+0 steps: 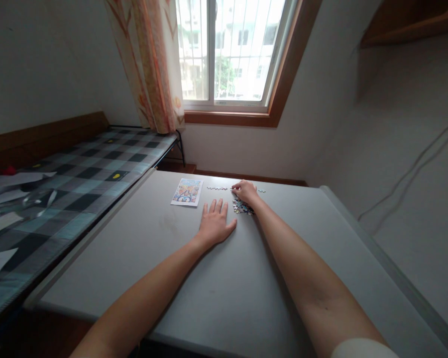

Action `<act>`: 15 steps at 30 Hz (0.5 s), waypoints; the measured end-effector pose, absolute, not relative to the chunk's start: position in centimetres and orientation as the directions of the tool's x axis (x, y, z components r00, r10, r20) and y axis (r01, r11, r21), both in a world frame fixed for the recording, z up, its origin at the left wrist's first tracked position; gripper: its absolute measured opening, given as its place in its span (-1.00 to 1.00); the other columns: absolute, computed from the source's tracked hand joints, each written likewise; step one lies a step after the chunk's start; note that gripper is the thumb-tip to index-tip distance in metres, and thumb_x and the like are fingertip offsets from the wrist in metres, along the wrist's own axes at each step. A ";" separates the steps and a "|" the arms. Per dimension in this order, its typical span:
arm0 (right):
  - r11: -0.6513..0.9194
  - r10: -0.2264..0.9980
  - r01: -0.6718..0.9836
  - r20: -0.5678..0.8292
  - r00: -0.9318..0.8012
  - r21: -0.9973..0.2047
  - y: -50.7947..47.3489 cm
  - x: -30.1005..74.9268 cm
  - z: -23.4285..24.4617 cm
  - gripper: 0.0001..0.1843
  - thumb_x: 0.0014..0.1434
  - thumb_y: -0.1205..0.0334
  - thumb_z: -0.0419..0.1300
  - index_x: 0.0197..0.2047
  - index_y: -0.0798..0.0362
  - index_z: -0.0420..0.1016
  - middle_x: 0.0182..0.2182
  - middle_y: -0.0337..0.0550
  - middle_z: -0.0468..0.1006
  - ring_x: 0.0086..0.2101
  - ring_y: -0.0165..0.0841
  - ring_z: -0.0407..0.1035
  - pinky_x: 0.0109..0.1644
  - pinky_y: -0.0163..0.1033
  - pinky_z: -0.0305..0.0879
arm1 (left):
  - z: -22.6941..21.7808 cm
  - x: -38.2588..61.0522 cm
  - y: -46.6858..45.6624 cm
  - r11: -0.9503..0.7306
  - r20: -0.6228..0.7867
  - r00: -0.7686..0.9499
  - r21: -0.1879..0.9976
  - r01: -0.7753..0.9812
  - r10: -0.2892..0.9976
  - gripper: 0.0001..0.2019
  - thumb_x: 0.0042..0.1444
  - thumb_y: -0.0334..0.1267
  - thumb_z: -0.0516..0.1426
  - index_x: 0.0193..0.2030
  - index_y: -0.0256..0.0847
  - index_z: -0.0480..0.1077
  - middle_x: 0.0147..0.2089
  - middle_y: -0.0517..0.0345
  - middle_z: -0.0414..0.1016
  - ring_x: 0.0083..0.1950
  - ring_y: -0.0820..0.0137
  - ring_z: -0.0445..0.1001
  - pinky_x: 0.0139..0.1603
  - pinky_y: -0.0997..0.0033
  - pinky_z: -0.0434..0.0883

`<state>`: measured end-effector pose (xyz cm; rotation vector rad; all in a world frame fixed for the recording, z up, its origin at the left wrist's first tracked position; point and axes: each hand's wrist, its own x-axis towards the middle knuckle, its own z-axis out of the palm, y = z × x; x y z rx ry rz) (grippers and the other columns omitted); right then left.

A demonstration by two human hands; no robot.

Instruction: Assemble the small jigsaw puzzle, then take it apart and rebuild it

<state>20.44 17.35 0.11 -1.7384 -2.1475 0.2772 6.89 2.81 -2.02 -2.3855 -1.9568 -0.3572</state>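
Observation:
My left hand [214, 222] lies flat on the white table with its fingers spread, holding nothing. My right hand [245, 192] reaches farther out, its fingers pinched at the end of a row of jigsaw pieces [217, 188]. A pale bit shows at the fingertips and looks like a jigsaw piece, mostly hidden by the fingers. Just below that hand sits a pile of loose jigsaw pieces [242, 207], partly covered by the wrist. A few more small pieces [262, 191] lie to its right. Left of the row is a colourful printed picture sheet [187, 192].
The white table [209, 293] fills the middle, with a wall behind it and another along its right. On the left stands a bed with a checked cover [127, 159], holding papers [7, 194] and clear plastic. A window [231, 54] and curtain [153, 64] are at the back.

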 end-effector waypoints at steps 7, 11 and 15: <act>0.238 0.967 0.894 0.182 -0.181 -0.379 17.2 20.0 -0.3 -0.78 0.11 0.11 0.24 -0.17 -0.13 0.62 -0.19 -0.16 0.60 -0.12 -0.26 0.39 -0.10 -0.22 0.21 | -2.0 6.9 2.8 -0.205 0.199 0.179 0.121 0.971 0.964 -0.32 0.22 0.16 -0.19 0.36 -0.20 0.07 0.42 0.00 0.01 0.42 0.14 -0.07 0.38 -0.01 -0.12; 0.245 0.965 0.891 0.187 -0.185 -0.382 17.2 20.0 -0.3 -0.78 0.10 0.09 0.24 -0.17 -0.12 0.62 -0.20 -0.15 0.60 -0.13 -0.26 0.39 -0.11 -0.22 0.21 | -1.9 7.0 2.8 -0.206 0.200 0.180 0.118 0.972 0.963 -0.31 0.21 0.16 -0.19 0.36 -0.21 0.08 0.42 -0.02 0.02 0.42 0.12 -0.07 0.38 -0.01 -0.11; 0.245 0.965 0.891 0.187 -0.185 -0.382 17.2 20.1 -0.3 -0.78 0.10 0.10 0.24 -0.17 -0.13 0.62 -0.22 -0.16 0.60 -0.14 -0.26 0.39 -0.12 -0.22 0.21 | -2.0 7.0 2.8 -0.197 0.192 0.173 0.111 0.974 0.966 -0.32 0.21 0.17 -0.18 0.36 -0.18 0.07 0.42 0.02 0.01 0.43 0.13 -0.08 0.39 0.00 -0.12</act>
